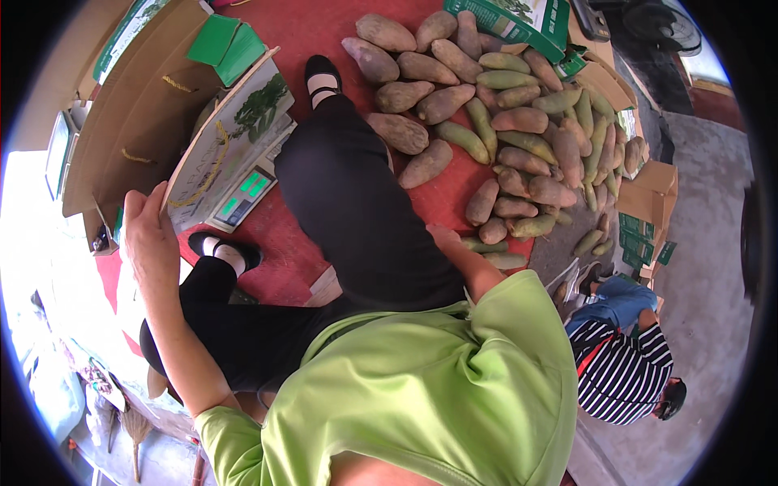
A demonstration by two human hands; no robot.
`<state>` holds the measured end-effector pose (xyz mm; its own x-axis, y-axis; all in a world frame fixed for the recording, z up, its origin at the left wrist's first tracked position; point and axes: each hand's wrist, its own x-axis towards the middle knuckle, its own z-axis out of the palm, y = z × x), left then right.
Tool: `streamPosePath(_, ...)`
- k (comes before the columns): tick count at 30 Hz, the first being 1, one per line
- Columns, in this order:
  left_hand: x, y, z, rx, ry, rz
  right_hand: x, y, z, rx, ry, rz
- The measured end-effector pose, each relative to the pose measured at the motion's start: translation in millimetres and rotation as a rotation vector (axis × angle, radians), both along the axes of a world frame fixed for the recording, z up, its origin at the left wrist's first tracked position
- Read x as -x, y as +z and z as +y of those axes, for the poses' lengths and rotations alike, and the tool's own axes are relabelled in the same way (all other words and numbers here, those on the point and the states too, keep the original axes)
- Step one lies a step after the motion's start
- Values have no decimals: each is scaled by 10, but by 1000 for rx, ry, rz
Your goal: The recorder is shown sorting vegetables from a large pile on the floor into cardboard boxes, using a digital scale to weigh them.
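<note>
My left hand is closed round the near edge of an open cardboard box, its fingers on the rim and the thumb side towards me. The box has a printed outer wall with a plant picture and a yellow cord handle. It stands on or against a digital scale with a lit green display. My right hand is beside my right knee, close to the pile of produce; its fingers are mostly hidden behind the leg. The pile is of long, thick, gourd-like pieces, some brownish-pink, some green.
A red mat lies under my feet. Green printed boxes stand behind the pile, and an open brown carton is at the right. A person in a striped shirt sits at the lower right. A broom is at the lower left.
</note>
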<state>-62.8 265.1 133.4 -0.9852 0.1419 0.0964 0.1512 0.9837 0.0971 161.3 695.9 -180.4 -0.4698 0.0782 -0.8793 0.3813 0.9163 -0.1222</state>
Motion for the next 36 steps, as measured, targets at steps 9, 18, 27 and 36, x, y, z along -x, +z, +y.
streamPosePath(9,0,9,-43,21,1,4,255,654,449,-36,-235,483)
streamPosePath(18,-12,-27,-44,-35,14,41,1708,2249,82,49,-212,1364)
streamPosePath(27,-31,37,-52,36,23,3,2756,3609,-871,1033,-532,1682)
streamPosePath(36,-23,28,-34,70,59,-41,3339,3431,-1962,1145,-204,1141)
